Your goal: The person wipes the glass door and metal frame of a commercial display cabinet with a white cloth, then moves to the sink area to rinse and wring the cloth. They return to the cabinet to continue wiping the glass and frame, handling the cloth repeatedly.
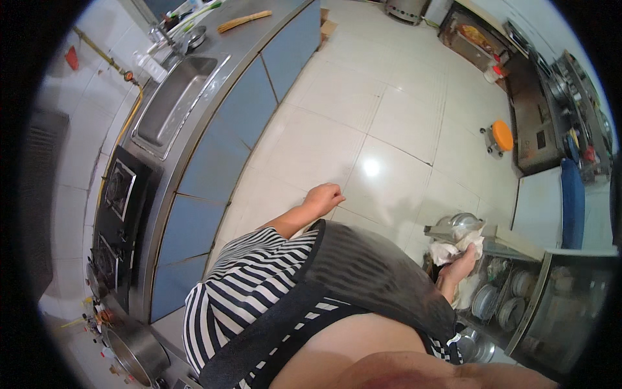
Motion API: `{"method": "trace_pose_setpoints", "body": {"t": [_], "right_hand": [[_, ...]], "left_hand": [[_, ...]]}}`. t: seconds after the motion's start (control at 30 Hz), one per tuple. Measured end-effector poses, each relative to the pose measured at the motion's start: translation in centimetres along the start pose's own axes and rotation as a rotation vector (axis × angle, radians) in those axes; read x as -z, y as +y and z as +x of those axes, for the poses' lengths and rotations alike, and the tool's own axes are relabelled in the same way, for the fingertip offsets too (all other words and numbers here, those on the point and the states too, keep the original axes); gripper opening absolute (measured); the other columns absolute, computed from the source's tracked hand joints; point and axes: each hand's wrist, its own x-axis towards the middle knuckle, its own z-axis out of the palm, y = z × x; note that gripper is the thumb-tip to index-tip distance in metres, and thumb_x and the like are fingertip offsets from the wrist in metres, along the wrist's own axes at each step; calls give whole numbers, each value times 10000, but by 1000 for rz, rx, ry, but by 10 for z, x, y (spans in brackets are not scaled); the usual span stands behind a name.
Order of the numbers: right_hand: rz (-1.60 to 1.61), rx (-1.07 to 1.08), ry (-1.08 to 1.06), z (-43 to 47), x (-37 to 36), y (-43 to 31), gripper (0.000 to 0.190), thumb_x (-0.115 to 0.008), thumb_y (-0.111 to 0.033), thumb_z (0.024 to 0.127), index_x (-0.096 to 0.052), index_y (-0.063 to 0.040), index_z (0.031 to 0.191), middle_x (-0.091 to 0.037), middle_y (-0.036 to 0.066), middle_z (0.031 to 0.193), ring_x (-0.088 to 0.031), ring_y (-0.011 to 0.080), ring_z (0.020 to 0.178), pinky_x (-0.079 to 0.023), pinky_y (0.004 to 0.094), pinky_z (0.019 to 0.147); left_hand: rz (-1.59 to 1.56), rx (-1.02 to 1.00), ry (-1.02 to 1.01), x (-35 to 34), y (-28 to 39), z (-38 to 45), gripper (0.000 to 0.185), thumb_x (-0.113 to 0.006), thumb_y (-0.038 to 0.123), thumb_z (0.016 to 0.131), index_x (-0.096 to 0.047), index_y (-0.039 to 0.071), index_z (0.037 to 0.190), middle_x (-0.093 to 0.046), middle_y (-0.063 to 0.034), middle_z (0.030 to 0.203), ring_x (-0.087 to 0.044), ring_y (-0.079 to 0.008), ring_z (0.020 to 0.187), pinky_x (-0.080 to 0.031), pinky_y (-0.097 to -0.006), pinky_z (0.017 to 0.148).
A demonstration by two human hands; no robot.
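Observation:
My left hand (324,199) hangs over the tiled floor with its fingers curled in, and I see nothing in it. On the right, my right hand (459,267) grips a crumpled white cloth (469,243). Part of the cloth hangs down below the wrist. The cloth is beside a dish cabinet (525,243), whose racks hold stacked plates (484,299) and bowls (511,313). Shiny metal bowls (464,221) stand on the cabinet top, just beyond the cloth. A dark apron (369,262) covers my front.
Along the left runs a steel counter (262,36) with a sink (177,102), a gas hob (119,194) and a bamboo brush (244,22). A large steel pot (138,352) stands at lower left. An orange wheeled stool (502,136) is at right. The cabinet's glass-paned door (559,311) stands out.

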Motion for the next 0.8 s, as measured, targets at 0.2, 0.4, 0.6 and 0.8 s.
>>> {"method": "trace_pose_setpoints", "body": {"t": [0.2, 0.4, 0.6, 0.8], "right_hand": [[-24, -48, -9, 21, -60, 24, 277, -470, -124, 906, -505, 9, 1146, -571, 144, 1114, -592, 252, 927, -511, 413, 771], [0, -142, -61, 90, -101, 73, 409, -413, -47, 879, -427, -23, 1287, -531, 154, 1191, -574, 303, 1025, -527, 469, 817], [64, -558, -198, 193, -210, 133, 470, -320, -301, 988, -444, 31, 1297, -526, 188, 1287, -546, 352, 1165, -474, 512, 974], [-73, -548, -544, 192, -407, 163, 492, -347, -390, 995, -463, -32, 1312, -552, 160, 1254, -552, 305, 1146, -468, 465, 940]], "left_hand": [[58, 179, -124, 46, -94, -6, 356, -651, 261, 825, -551, 70, 1109, -591, -149, 1105, -574, -307, 1031, -468, -396, 879], [-19, 330, -146, 50, -152, 9, 342, -616, 278, 850, -575, 60, 1110, -620, -145, 1078, -586, -310, 1022, -465, -400, 887], [-75, 805, -155, 44, -228, -26, 478, -657, 354, 784, -590, 63, 1157, -631, -178, 1131, -586, -330, 1076, -468, -403, 907], [-525, 920, 281, 103, -172, 15, 727, -656, 483, 823, -422, 75, 1377, -505, -192, 1330, -539, -333, 1153, -468, -400, 909]]}}
